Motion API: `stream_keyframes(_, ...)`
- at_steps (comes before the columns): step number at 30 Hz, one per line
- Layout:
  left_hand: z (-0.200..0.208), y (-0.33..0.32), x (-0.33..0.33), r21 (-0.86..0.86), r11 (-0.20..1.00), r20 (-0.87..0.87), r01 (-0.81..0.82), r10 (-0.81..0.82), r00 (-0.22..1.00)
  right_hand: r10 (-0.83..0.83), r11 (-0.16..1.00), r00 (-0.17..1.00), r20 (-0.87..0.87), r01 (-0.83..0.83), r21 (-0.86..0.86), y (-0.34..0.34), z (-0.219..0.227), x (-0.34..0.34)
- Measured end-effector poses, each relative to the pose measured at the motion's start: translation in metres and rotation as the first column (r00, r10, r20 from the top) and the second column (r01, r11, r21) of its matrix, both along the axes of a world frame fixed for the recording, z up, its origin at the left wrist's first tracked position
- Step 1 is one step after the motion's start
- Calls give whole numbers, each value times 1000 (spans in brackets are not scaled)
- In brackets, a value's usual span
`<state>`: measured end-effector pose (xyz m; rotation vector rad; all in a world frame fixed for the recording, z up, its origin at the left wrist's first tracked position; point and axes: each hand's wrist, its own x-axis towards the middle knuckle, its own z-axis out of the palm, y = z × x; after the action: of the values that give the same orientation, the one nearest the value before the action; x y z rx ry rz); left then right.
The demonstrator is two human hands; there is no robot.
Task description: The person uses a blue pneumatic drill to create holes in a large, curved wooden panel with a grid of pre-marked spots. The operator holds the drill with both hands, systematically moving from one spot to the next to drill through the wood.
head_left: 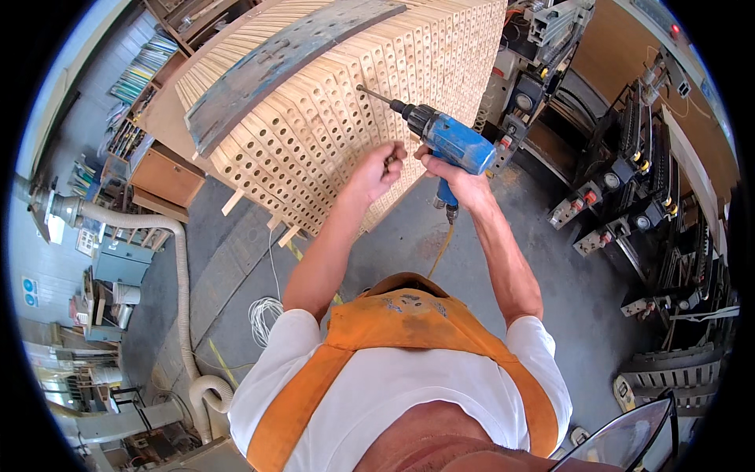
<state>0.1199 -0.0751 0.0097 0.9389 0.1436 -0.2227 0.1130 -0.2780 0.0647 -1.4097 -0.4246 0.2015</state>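
My right hand (458, 175) is wrapped round the grip of a blue power drill (462, 145). A yellow hose or cord (442, 250) runs down from the drill's handle. Its long bit (373, 94) points left, the tip over the face of a large stack of wooden strips (330, 126); I cannot tell whether it touches. Rows of round holes cover that face. Just left of the drill, my left hand (377, 171) is closed with curled fingers, in front of the stack; anything inside it is hidden. A worn blue-grey board (275, 67) lies across the top of the strips.
A few strip ends (233, 201) jut out at the stack's lower left. Coiled white cable (264, 318) lies on the floor, with a ribbed hose (182, 291) farther left. Dark machinery with gauges (629, 189) lines the right side. Wooden cabinets (167, 175) stand at the left.
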Motion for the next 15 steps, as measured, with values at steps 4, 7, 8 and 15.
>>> stream_keyframes(4,-45,-14,-26,-5,994,-128,106,-106,986,-34,999,999,32,34,-16,3,3,-2)
stream_keyframes(7,-65,-22,-47,-36,994,-228,99,-105,968,-37,998,996,75,40,-37,2,5,-2)
stream_keyframes(8,-62,-28,-54,-1,997,-267,74,-72,961,-35,998,995,89,39,-45,2,5,-2)
stream_keyframes(15,-86,-10,-83,-13,977,-296,215,-209,932,-8,998,1000,18,7,60,5,4,-4)
